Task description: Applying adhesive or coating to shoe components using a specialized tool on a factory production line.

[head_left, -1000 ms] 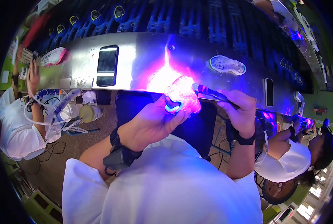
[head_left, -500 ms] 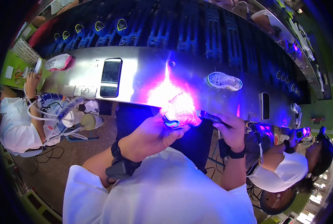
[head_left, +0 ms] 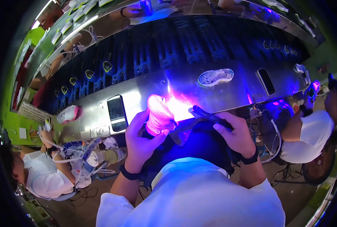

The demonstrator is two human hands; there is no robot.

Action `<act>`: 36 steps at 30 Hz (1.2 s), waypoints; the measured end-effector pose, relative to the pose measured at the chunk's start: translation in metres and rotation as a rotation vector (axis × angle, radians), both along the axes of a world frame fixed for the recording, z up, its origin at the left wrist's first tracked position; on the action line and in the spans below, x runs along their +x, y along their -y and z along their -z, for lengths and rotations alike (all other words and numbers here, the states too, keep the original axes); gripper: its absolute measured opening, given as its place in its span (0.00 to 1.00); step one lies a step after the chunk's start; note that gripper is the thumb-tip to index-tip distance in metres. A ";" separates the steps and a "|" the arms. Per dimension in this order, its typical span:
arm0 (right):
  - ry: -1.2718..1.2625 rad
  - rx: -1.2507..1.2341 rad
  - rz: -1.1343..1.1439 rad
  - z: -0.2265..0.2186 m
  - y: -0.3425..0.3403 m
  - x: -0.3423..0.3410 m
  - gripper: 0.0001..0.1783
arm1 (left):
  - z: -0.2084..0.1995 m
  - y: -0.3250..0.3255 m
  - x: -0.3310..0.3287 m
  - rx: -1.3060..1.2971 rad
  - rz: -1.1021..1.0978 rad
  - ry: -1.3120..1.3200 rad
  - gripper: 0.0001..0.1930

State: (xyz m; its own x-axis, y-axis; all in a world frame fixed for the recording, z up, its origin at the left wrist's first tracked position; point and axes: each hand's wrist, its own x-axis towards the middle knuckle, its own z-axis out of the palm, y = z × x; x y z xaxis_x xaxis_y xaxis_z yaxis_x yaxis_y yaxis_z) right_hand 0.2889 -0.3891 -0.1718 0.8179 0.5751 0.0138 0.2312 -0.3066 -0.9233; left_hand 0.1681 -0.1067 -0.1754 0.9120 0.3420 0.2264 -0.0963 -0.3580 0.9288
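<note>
My left hand (head_left: 141, 143) is closed around a shoe upper (head_left: 161, 119), which stands tilted at the bench's near edge and glows pink under a strong light. My right hand (head_left: 237, 132) grips the handle of a dark brush (head_left: 210, 116). The brush's tip points toward the bright spot and stays apart from the shoe upper. Beyond the brush lies a pale shoe sole (head_left: 216, 77) with a blue-green rim, on the metal bench (head_left: 183, 81). Glare washes out part of the shoe upper's far side.
One phone (head_left: 117, 112) lies left of the shoe upper, another phone (head_left: 266, 81) farther right. A pink-edged sole (head_left: 68, 114) rests at the bench's left. Behind runs a dark slatted conveyor (head_left: 145, 53) carrying small yellow-rimmed shoes. Co-workers sit left (head_left: 49, 174) and right (head_left: 308, 136).
My left hand has turned the shoe upper more upright and moved it left. The brush in my right hand has drawn apart from it. The whole view has swung and tilted.
</note>
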 end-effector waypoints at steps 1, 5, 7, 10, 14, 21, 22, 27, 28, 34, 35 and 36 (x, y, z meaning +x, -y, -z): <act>-0.063 0.003 -0.021 -0.003 0.001 -0.002 0.19 | -0.001 -0.004 -0.001 0.001 0.014 -0.001 0.35; -0.070 0.038 -0.009 -0.010 0.007 -0.007 0.20 | -0.004 -0.003 0.000 0.519 -0.021 0.140 0.33; 0.012 0.027 -0.006 -0.017 0.013 -0.006 0.20 | -0.011 -0.007 0.000 0.806 0.096 0.229 0.32; 0.113 0.026 -0.026 -0.033 0.018 -0.003 0.21 | -0.009 -0.003 0.000 0.836 0.099 0.311 0.30; 0.157 -0.070 -0.077 -0.050 0.026 0.007 0.22 | -0.012 0.001 -0.001 0.926 0.096 0.428 0.25; 0.275 0.083 -0.115 -0.055 0.026 0.014 0.24 | -0.019 0.005 0.003 1.046 0.215 0.479 0.25; 0.291 0.130 -0.105 -0.052 0.026 0.014 0.25 | -0.020 0.012 0.006 0.976 0.167 0.496 0.24; 0.242 0.138 -0.093 -0.045 0.032 0.016 0.25 | -0.013 0.027 0.015 0.872 0.056 0.510 0.26; 0.248 0.144 -0.093 -0.044 0.033 0.016 0.25 | -0.013 0.029 0.016 0.854 0.032 0.504 0.27; 0.212 0.158 -0.068 -0.039 0.039 0.019 0.24 | -0.010 0.039 0.017 0.834 -0.044 0.468 0.33; 0.214 0.161 -0.070 -0.039 0.037 0.020 0.24 | -0.009 0.036 0.017 0.838 -0.046 0.470 0.33; 0.214 0.173 -0.078 -0.041 0.036 0.020 0.23 | -0.008 0.034 0.015 0.842 -0.026 0.465 0.33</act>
